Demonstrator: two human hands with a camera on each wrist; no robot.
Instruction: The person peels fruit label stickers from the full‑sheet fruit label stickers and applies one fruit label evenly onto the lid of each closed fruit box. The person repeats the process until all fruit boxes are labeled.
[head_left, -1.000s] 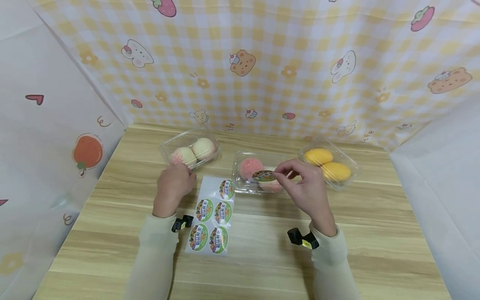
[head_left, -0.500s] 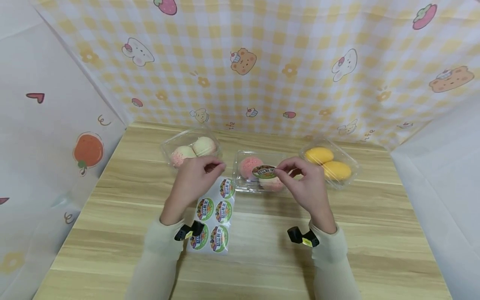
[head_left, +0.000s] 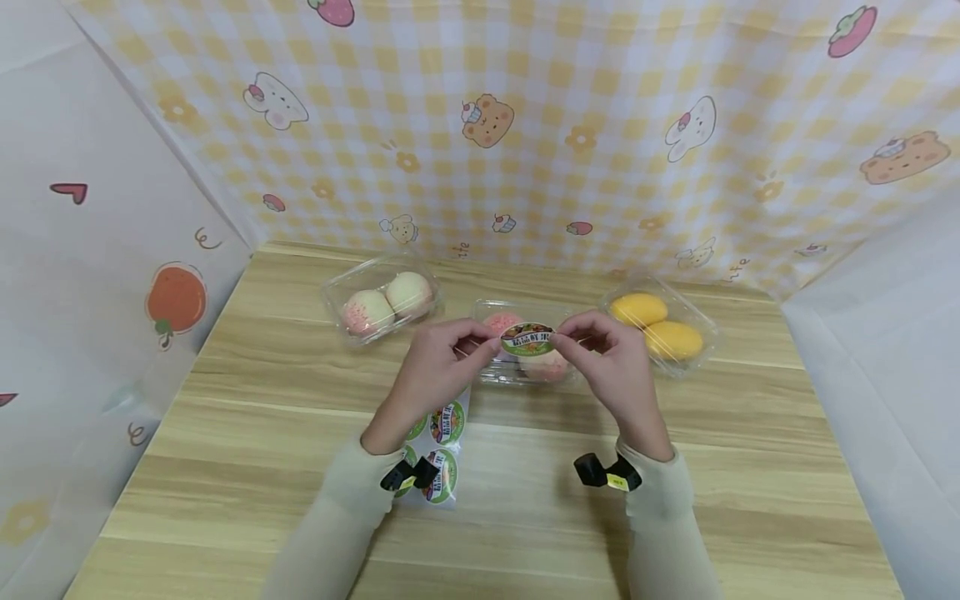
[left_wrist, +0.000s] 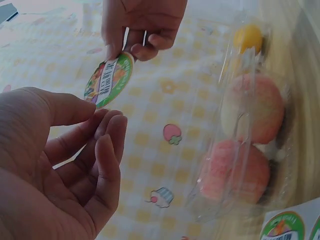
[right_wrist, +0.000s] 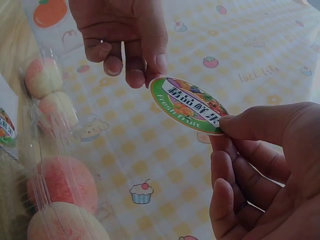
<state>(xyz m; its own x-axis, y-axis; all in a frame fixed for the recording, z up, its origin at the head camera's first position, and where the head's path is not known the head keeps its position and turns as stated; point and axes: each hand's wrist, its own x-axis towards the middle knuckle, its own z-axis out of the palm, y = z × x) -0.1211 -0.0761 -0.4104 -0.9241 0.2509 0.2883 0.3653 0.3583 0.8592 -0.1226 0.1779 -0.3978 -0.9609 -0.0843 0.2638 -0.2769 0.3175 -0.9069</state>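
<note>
Sticker (head_left: 527, 340), printed green-rimmed oval, spans nine-to-three in head view: left hand (head_left: 444, 358) pinches its nine-o'clock edge, right hand (head_left: 611, 354) its three, above a clear plastic box (head_left: 504, 377).

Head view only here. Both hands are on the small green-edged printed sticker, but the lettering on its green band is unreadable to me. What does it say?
Observer: In the right wrist view, the green-edged printed sticker reads "Fresh fruit" in white on that band.
Operator: From above it overlaps the clear plastic box with round pink-and-cream fruits. Touching?
Observer: No. The left wrist view shows a gap between sticker and box, with yellow-and-white checked cloth visible between them.
</note>
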